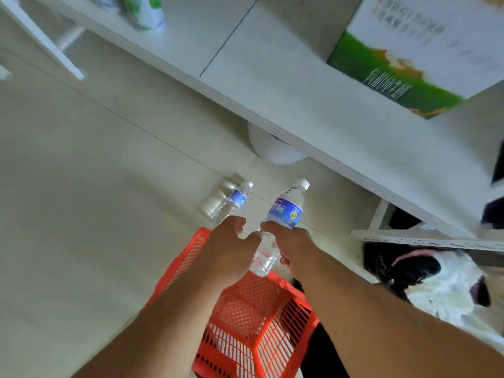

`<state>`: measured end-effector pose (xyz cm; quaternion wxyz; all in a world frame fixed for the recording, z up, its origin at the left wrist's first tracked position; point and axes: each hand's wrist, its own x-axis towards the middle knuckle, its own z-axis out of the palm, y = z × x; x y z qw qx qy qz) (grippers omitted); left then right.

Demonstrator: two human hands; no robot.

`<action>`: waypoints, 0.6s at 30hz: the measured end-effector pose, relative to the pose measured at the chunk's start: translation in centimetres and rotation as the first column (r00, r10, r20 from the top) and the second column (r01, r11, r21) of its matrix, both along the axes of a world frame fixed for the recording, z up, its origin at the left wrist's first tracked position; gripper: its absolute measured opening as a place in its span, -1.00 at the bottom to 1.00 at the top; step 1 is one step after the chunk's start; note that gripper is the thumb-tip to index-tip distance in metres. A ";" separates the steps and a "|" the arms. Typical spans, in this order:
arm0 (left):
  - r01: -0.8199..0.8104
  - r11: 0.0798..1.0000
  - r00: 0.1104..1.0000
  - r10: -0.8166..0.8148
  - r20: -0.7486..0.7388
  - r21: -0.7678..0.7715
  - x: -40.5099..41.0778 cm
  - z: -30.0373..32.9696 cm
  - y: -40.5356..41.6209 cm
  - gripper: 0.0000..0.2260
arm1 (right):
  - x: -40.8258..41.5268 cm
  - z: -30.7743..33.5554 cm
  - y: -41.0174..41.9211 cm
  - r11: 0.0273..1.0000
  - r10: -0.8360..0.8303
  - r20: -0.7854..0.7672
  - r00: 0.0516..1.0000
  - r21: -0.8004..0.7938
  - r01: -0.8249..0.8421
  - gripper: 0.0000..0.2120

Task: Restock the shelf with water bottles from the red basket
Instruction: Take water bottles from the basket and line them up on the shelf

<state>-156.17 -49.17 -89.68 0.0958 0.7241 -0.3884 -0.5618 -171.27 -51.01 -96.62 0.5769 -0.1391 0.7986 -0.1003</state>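
Observation:
My right hand (293,248) grips a clear water bottle (286,211) with a blue label and white cap, tilted up toward the white shelf board (300,110). My left hand (229,249) is beside it with fingers loosely curled and nothing visibly in them, its thumb close against the bottle's lower part. Just beyond the left hand, a smaller-looking water bottle (238,197) with a blue label is on the pale floor, blurred, its base hidden by my fingers. The red basket (174,268) sits on the floor under my forearms; its mesh bottom shows.
A green and white carton (409,55) stands on the shelf at the upper right, and a green-labelled bottle (144,12) at the top. A white round object (272,151) sits under the shelf edge. Black and white fabric (436,279) lies at the right.

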 end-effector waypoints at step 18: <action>-0.044 0.918 0.999 0.034 -0.033 -0.394 3.7 39.4 9.0 -0.56 | 1.6 42.6 10.5 0.784 0.305 -0.211 0.929 -0.498 -0.371 -0.79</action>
